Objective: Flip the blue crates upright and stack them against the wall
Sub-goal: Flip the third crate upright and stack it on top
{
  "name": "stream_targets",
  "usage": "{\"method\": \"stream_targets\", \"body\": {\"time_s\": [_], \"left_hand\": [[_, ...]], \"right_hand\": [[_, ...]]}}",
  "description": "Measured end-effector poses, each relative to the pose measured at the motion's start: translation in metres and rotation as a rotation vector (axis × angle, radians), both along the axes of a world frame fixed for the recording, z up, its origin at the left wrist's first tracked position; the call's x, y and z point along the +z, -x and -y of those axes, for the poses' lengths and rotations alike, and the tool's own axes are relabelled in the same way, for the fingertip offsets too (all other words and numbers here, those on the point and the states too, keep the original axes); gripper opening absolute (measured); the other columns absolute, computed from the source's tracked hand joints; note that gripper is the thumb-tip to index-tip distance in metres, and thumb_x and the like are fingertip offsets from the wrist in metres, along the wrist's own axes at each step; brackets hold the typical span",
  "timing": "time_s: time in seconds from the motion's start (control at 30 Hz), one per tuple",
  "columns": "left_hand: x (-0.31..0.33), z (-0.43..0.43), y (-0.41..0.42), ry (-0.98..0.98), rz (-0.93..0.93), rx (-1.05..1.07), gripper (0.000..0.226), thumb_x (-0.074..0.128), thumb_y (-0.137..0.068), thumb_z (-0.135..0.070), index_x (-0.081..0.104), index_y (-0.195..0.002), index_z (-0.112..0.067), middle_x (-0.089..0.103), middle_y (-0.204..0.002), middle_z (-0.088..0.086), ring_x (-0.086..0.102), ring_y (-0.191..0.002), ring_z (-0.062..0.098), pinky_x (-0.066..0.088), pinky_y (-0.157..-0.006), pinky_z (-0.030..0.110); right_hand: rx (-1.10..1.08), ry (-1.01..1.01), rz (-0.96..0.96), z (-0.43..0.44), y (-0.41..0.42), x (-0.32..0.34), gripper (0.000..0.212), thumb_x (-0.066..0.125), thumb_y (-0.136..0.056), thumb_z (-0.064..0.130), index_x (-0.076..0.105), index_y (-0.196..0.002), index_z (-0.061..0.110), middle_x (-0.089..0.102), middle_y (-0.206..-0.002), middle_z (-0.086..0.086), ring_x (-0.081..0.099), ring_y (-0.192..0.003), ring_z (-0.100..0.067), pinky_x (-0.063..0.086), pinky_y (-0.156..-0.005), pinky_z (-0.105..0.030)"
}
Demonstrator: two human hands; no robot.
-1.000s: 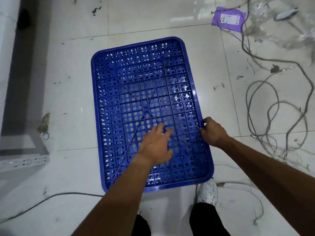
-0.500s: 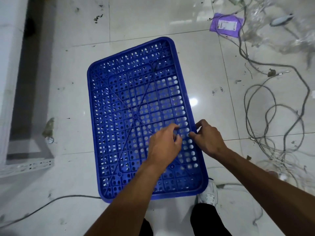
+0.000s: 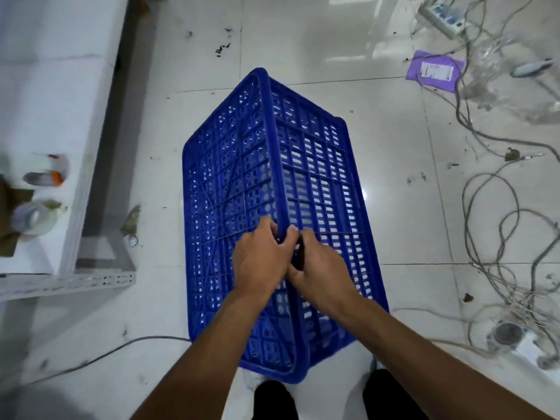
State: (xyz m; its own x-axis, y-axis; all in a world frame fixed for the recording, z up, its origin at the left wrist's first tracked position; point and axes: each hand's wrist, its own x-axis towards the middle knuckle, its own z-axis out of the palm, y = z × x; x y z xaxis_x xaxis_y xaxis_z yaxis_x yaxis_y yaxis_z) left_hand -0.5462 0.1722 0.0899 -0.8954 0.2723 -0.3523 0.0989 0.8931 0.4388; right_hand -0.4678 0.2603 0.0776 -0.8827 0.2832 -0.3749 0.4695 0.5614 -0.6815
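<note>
Plastic lattice all over, the blue perforated crate looks light and stiff, judged by its thin ribs and many holes. It stands tipped on the glossy white tiled floor, perforated base facing left, slotted side wall facing right, raised edge running near to far. Left hand and right hand are both clamped together on that raised edge, thumbs touching. The rounded rim offers the firmest hold; smooth tiles may let the low edge slide. The crate's open mouth and lower rim are hidden. Tangled grey cables lie right. Items on the white shelf at left are blurred.
</note>
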Motion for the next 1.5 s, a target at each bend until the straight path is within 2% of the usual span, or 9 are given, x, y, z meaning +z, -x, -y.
{"method": "stream_targets", "body": {"time_s": [0.2,0.33,0.53,0.6,0.77,0.9,1.1,1.2,1.5], "left_hand": [[0.008,0.048,0.021,0.013,-0.051,0.025,0.035,0.052,-0.093,-0.053,0.054,-0.084,-0.019,0.062,-0.065,-0.001,0.060,-0.057,0.016,0.050,-0.052,0.035],[0.006,0.086,0.034,0.056,-0.146,0.050,0.033,0.052,-0.093,-0.048,0.054,-0.081,-0.017,0.057,-0.058,-0.002,0.053,-0.050,0.014,0.040,-0.048,0.031],[-0.014,0.150,0.063,0.154,-0.211,0.113,0.039,0.044,-0.097,-0.051,0.053,-0.099,-0.014,0.068,-0.076,0.007,0.064,-0.064,0.027,0.055,-0.066,0.038],[-0.020,0.167,0.070,0.182,-0.229,0.124,0.043,0.040,-0.100,-0.050,0.052,-0.105,-0.009,0.069,-0.082,0.013,0.065,-0.070,0.033,0.050,-0.064,0.038],[-0.029,0.198,0.081,0.195,-0.304,0.155,0.036,0.042,-0.102,-0.037,0.052,-0.094,-0.003,0.067,-0.075,0.020,0.056,-0.061,0.034,0.034,-0.058,0.034],[-0.035,0.201,0.086,0.192,-0.305,0.141,0.036,0.041,-0.103,-0.034,0.054,-0.096,-0.001,0.066,-0.076,0.021,0.061,-0.066,0.038,0.035,-0.059,0.034],[-0.032,0.170,0.087,0.115,-0.290,0.177,0.036,0.049,-0.097,-0.039,0.053,-0.075,-0.010,0.054,-0.060,0.003,0.053,-0.060,0.030,0.041,-0.063,0.035],[-0.033,0.140,0.079,0.088,-0.284,0.185,0.039,0.048,-0.096,-0.042,0.055,-0.074,-0.011,0.056,-0.061,0.001,0.054,-0.059,0.027,0.043,-0.067,0.035],[-0.051,0.030,0.032,0.012,-0.164,0.118,0.041,0.047,-0.098,-0.042,0.057,-0.078,-0.008,0.062,-0.066,0.005,0.057,-0.059,0.022,0.043,-0.062,0.032]], "right_hand": [[0.071,0.079,-0.063,0.031,0.013,-0.002,0.038,0.048,-0.099,0.044,0.042,-0.132,0.028,0.065,-0.087,0.007,0.063,-0.070,-0.011,0.054,-0.064,-0.041],[-0.029,0.008,-0.031,0.029,0.019,-0.020,0.038,0.043,-0.100,0.047,0.049,-0.131,0.025,0.065,-0.093,0.009,0.063,-0.078,-0.010,0.055,-0.072,-0.038],[-0.270,-0.146,0.125,-0.005,0.019,-0.059,0.051,0.052,-0.098,0.043,0.038,-0.138,0.014,0.054,-0.130,-0.008,0.062,-0.101,-0.026,0.050,-0.083,-0.039],[-0.333,-0.179,0.180,-0.010,0.016,-0.071,0.060,0.052,-0.095,0.050,0.037,-0.140,0.013,0.048,-0.137,-0.011,0.061,-0.108,-0.028,0.051,-0.087,-0.043],[-0.316,0.267,0.311,0.010,0.013,-0.095,0.065,0.033,-0.094,0.066,0.044,-0.133,0.015,0.060,-0.118,-0.005,0.063,-0.100,-0.025,0.051,-0.086,-0.040],[-0.389,0.177,0.200,0.025,0.015,-0.106,0.060,0.021,-0.101,0.057,0.061,-0.107,0.013,0.069,-0.107,-0.011,0.066,-0.092,-0.027,0.053,-0.087,-0.046],[-0.651,0.039,0.167,0.003,0.011,-0.108,0.054,0.029,-0.103,0.050,0.062,-0.103,0.008,0.067,-0.097,-0.009,0.064,-0.083,-0.026,0.052,-0.079,-0.039],[-0.656,-0.087,0.153,-0.029,0.000,-0.097,0.050,0.030,-0.103,0.049,0.059,-0.092,0.009,0.060,-0.084,-0.005,0.057,-0.074,-0.024,0.043,-0.070,-0.033],[-0.676,-0.203,0.175,-0.147,-0.056,-0.082,0.058,0.027,-0.103,0.050,0.061,-0.090,0.006,0.068,-0.092,-0.015,0.058,-0.075,-0.029,0.043,-0.069,-0.035]]}}
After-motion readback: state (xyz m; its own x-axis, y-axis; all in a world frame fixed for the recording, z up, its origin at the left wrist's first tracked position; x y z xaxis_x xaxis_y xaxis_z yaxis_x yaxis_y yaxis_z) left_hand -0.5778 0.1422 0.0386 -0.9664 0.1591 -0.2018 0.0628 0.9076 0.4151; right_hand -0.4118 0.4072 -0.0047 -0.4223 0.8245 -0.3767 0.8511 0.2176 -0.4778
